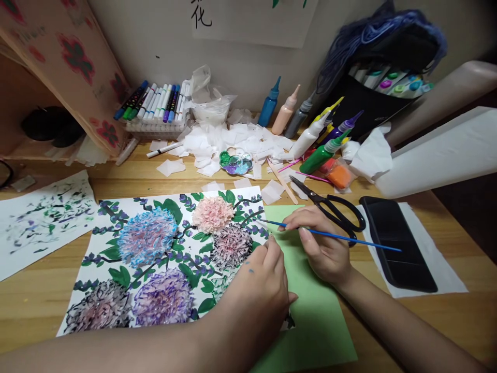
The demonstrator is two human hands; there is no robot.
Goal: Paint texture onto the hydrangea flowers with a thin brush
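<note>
The right hand (pixel 320 243) pinches a thin blue paintbrush (pixel 330 235) between thumb and fingers, closed on the shaft near the bristle end. The left hand (pixel 258 290) rests knuckles up on the right edge of the flower painting (pixel 155 259), fingers curled in; whether it grips anything cannot be told. The brush lies almost level, its long axis running left to right: the tip points left toward the painting's right margin, and the handle tail reaches out over the black tray (pixel 399 243). Both hands sit over a smooth green paper sheet (pixel 318 316) that slips under the painting's edge. Black scissors (pixel 334 210) lie just behind the right hand, close to the brush. Bare wooden desk (pixel 39 305) stays open near the front and left. The painted blooms look tufted and rough, pink, blue and purple. Farther back lie torn white paper scraps (pixel 233 140), a small paint palette (pixel 235 162), squeeze bottles (pixel 322 153) and a row of markers (pixel 155 101)
</note>
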